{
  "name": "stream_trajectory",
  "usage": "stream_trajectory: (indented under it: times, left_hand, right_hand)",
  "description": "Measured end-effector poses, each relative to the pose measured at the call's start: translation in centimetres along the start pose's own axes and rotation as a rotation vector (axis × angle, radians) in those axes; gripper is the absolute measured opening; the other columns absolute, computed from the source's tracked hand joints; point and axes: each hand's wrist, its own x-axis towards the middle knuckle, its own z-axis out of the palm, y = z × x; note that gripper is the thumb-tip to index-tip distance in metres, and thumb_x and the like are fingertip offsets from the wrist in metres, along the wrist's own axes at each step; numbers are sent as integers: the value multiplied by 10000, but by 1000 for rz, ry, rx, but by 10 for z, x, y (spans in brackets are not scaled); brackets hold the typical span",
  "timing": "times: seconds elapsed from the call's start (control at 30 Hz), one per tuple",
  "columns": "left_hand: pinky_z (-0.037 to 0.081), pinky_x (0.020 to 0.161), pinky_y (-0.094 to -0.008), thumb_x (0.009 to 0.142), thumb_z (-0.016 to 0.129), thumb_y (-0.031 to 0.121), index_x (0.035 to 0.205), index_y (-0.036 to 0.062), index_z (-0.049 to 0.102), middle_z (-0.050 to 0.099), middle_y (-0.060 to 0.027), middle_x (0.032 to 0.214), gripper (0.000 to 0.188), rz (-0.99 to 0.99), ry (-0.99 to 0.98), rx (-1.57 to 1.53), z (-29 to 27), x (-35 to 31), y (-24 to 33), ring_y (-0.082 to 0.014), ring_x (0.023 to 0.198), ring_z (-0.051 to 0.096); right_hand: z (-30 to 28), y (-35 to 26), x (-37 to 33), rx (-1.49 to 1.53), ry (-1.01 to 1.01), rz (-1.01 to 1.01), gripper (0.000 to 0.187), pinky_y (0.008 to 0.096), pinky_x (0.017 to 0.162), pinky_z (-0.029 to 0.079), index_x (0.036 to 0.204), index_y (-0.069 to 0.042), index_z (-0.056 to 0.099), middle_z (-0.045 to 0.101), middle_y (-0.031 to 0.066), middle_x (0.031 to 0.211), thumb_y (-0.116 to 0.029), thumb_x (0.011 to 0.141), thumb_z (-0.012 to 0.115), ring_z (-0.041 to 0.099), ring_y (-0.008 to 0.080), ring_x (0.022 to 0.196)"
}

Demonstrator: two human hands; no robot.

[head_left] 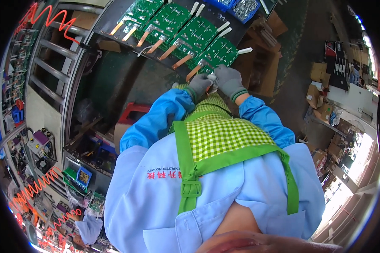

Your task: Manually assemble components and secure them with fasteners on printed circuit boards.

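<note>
My left hand [198, 85] and my right hand [229, 80], both in grey gloves, meet at the near edge of a green circuit board [218, 51]. Together they pinch a small white part [212, 79] between their fingertips; what exactly it is stays hidden by the fingers. That board is the last in a slanted row of several green circuit boards [169, 19], each with copper tabs [182, 61] and white tabs sticking out, lying on a dark work surface [114, 25]. Blue sleeves and a green checked apron cover my arms and chest below the hands.
Blue bins of small metal parts [240, 8] stand beyond the boards. Cardboard boxes [316, 97] lie on the floor to the right. A red coiled cable [50, 19] hangs at upper left above a metal rack [50, 63]. Another person [88, 227] is at lower left.
</note>
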Motion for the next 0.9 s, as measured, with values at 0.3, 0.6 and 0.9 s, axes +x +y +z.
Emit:
stream_trajectory:
  times: [0.3, 0.6, 0.9]
  left_hand:
    - [547, 722, -439, 818, 474, -38, 1045, -80, 500, 574, -184, 938, 233, -55, -72, -64, -16, 4, -5, -291, 814, 610]
    - [505, 633, -317, 833, 550, 46, 948, -39, 568, 602, -110, 818, 144, -10, -83, 171, -13, 7, -7, -200, 759, 607]
    - [452, 545, -314, 845, 513, 47, 876, -45, 562, 586, -117, 787, 109, 1, 12, 130, 2, -4, 7, -206, 643, 571]
  right_hand:
    - [-38, -12, 0, 168, -145, 33, 285, 441, 692, 488, 985, -148, 578, 552, 120, 982, -372, 810, 555, 602, 325, 845]
    - [-17, -9, 0, -19, -131, -79, 187, 433, 661, 488, 974, -147, 549, 530, 104, 939, -231, 808, 529, 596, 303, 801]
    - [-45, 3, -1, 258, 105, -238, 191, 405, 661, 480, 962, -149, 594, 541, 88, 897, -207, 780, 580, 582, 292, 794]
